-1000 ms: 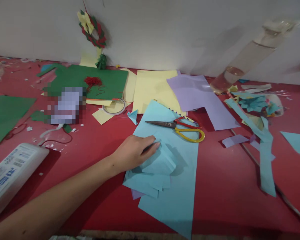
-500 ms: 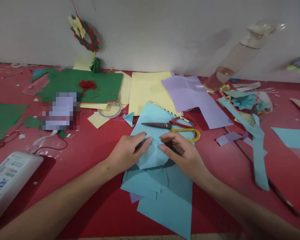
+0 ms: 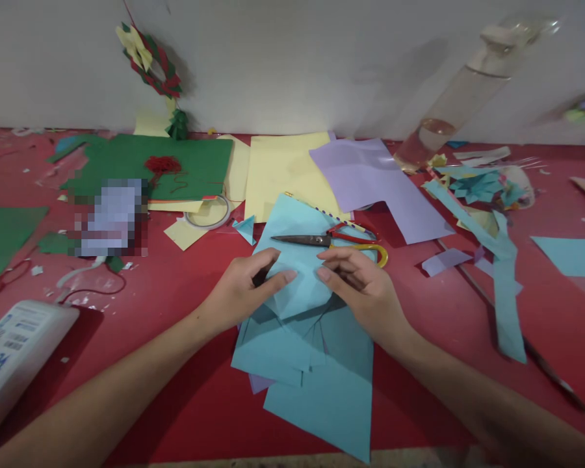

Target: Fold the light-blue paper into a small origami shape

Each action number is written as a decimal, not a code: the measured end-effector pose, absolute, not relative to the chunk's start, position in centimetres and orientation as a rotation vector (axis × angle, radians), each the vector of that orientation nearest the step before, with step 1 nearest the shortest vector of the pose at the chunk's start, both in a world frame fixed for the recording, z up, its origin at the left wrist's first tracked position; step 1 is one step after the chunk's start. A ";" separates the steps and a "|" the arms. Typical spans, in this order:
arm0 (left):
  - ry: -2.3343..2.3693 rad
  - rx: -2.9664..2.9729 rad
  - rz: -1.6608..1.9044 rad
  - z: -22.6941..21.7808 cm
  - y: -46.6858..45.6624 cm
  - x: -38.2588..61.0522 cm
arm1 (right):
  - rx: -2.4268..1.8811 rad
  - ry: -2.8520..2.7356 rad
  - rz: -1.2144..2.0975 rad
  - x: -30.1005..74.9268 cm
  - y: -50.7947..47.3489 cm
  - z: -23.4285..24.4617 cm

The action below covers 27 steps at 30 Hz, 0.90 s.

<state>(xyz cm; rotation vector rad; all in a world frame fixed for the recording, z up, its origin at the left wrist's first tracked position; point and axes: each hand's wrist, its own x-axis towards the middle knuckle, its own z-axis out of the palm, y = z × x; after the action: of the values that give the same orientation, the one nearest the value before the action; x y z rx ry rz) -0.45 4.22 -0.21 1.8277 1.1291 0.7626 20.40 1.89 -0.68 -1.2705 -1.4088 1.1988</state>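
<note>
Between my hands is a folded light-blue paper piece (image 3: 299, 289), its lower end coming to a point. My left hand (image 3: 253, 279) grips its left side, thumb on top and fingers curled behind. On the right side, my right hand (image 3: 358, 279) pinches it the same way, some fingertips hidden. Beneath lie several light-blue sheets (image 3: 331, 396), with a bit of purple paper showing at their left edge. Just beyond my fingers, scissors (image 3: 316, 240) with red and yellow handles lie on blue paper, and a dotted pencil (image 3: 331, 214) lies behind them.
Yellow paper (image 3: 283, 169), purple paper (image 3: 385, 188) and green paper (image 3: 195, 162) lie along the wall. A tape roll (image 3: 227, 211) is left of the scissors. A clear bottle (image 3: 433, 136) stands back right. Blue strips (image 3: 504, 286) and a brush (image 3: 550, 374) lie right; a white box (image 3: 24, 351) sits left.
My thumbs have moved slightly farther apart on the blue paper piece, whose lower edge now shows as a point. The whole view has shifted a little.
</note>
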 end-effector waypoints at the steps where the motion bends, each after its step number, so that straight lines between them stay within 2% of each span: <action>1: 1.108 1.799 0.755 -0.1 4.2 -0.4 | -1.277 -1.405 1.191 20.4 1.9 -0.7; 12: 0.897 1.719 0.706 0.2 4.3 -0.5 | -1.281 -1.317 1.091 20.7 2.1 -0.8; 17: 0.864 1.723 0.753 0.2 4.3 -0.4 | -1.206 -1.253 1.167 20.9 2.4 -1.1; 27: 0.771 1.768 0.964 0.1 4.1 -0.2 | -1.125 -1.556 1.053 20.7 2.1 -0.4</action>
<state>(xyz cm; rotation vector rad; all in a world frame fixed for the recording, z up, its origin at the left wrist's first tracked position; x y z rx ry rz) -0.25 4.12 0.11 1.7679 0.7707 0.9637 20.66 2.10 -0.37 -1.1247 -1.5560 1.0526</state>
